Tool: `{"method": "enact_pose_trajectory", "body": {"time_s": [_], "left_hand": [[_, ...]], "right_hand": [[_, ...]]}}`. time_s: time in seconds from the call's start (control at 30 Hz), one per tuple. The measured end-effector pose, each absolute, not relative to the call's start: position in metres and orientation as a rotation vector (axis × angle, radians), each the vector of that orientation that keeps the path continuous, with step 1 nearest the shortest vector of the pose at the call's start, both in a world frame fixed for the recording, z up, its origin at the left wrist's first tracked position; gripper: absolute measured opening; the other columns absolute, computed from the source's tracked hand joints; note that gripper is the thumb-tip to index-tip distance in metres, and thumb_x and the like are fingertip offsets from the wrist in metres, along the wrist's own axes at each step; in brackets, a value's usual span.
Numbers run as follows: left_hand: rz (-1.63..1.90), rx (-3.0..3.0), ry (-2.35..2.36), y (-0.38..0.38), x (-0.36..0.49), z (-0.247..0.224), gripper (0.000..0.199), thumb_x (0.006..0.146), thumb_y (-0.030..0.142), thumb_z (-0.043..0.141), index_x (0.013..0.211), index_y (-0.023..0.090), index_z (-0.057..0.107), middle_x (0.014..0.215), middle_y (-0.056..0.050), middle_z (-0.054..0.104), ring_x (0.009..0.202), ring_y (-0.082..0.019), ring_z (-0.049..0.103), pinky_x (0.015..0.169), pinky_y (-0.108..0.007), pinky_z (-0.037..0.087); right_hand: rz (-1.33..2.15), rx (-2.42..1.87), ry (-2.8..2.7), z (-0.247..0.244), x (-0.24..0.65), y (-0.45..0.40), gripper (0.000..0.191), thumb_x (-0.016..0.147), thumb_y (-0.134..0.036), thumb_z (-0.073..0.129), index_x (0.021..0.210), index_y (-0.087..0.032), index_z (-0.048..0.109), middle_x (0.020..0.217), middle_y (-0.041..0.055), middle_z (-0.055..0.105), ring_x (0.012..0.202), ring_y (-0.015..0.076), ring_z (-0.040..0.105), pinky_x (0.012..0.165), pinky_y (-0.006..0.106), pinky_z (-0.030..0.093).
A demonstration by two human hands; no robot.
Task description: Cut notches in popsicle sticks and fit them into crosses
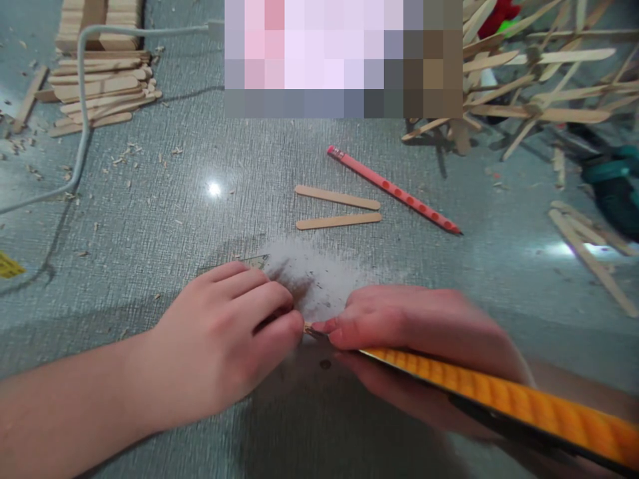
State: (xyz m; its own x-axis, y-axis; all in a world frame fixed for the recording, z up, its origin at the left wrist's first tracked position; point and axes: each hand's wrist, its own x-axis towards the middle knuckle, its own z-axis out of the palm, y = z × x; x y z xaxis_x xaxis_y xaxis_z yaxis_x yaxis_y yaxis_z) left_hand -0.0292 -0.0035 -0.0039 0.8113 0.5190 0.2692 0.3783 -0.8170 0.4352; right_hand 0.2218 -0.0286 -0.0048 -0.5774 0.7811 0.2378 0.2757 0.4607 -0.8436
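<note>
Across the grey-green textured tabletop (200, 226) we see a pale, powdery-looking patch (294, 259) just beyond the two hands. The left forearm comes in low from the left, and its hand (229, 332) lies knuckles up, fingers curled together, thumb and forefinger pinched on a small piece (307, 328) that is mostly hidden. The right hand (399, 319) reaches in from the right, fingers clamped around an orange-and-black tool (499, 399), its narrow front end meeting the piece between the hands. At the left edge we find a yellow label (8, 265), its print too blurred for us to read.
</note>
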Motion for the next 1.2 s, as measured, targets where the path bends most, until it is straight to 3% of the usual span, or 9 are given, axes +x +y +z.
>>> {"method": "enact_pose_trajectory", "body": {"time_s": [0.37,0.53,0.7,0.87,1.2], "left_hand": [[0.578,2.742,0.687,-0.008,-0.018,0.005,0.032,0.104,0.012,0.047,0.082,0.013,0.07,0.082,-0.007,0.074,0.068,-0.019,0.067,0.058,-0.034,0.055],[0.57,2.917,0.569,-0.012,-0.018,0.005,0.029,0.1,0.005,0.051,0.081,0.012,0.071,0.074,-0.005,0.07,0.067,-0.019,0.067,0.061,-0.034,0.06],[0.59,3.012,0.565,-0.014,-0.018,0.007,0.036,0.101,0.004,0.043,0.081,0.014,0.071,0.07,-0.002,0.066,0.062,-0.016,0.062,0.057,-0.031,0.057],[0.639,3.038,0.533,-0.015,-0.018,0.006,0.031,0.101,0.004,0.044,0.083,0.01,0.069,0.067,-0.003,0.064,0.059,-0.017,0.061,0.051,-0.031,0.051],[0.633,3.028,0.529,-0.012,-0.015,0.006,0.034,0.101,0.002,0.042,0.081,0.01,0.068,0.068,-0.005,0.068,0.058,-0.019,0.064,0.046,-0.032,0.047]], "right_hand": [[1.135,-0.866,-2.061,-0.007,0.226,-0.03,0.015,0.093,-0.013,0.066,0.102,-0.024,0.066,0.081,-0.0018,0.078,0.067,0.0113,0.074,0.062,0.021,0.056],[1.207,-0.901,-1.994,-0.004,0.226,-0.028,0.012,0.096,-0.015,0.065,0.1,-0.026,0.065,0.079,-0.0027,0.078,0.063,0.0113,0.073,0.058,0.021,0.055],[1.251,-1.021,-1.994,0.005,0.221,-0.024,0.011,0.092,-0.016,0.067,0.092,-0.027,0.067,0.076,-0.0048,0.078,0.06,0.011,0.073,0.058,0.021,0.055],[1.31,-1.086,-2.005,0.006,0.221,-0.019,0.013,0.087,-0.013,0.068,0.085,-0.026,0.068,0.071,-0.0066,0.077,0.055,0.0107,0.069,0.053,0.021,0.053],[1.357,-1.08,-2.049,0.007,0.222,-0.016,0.011,0.089,-0.013,0.067,0.084,-0.022,0.069,0.075,-0.0041,0.078,0.061,0.0095,0.071,0.059,0.017,0.052]]}}
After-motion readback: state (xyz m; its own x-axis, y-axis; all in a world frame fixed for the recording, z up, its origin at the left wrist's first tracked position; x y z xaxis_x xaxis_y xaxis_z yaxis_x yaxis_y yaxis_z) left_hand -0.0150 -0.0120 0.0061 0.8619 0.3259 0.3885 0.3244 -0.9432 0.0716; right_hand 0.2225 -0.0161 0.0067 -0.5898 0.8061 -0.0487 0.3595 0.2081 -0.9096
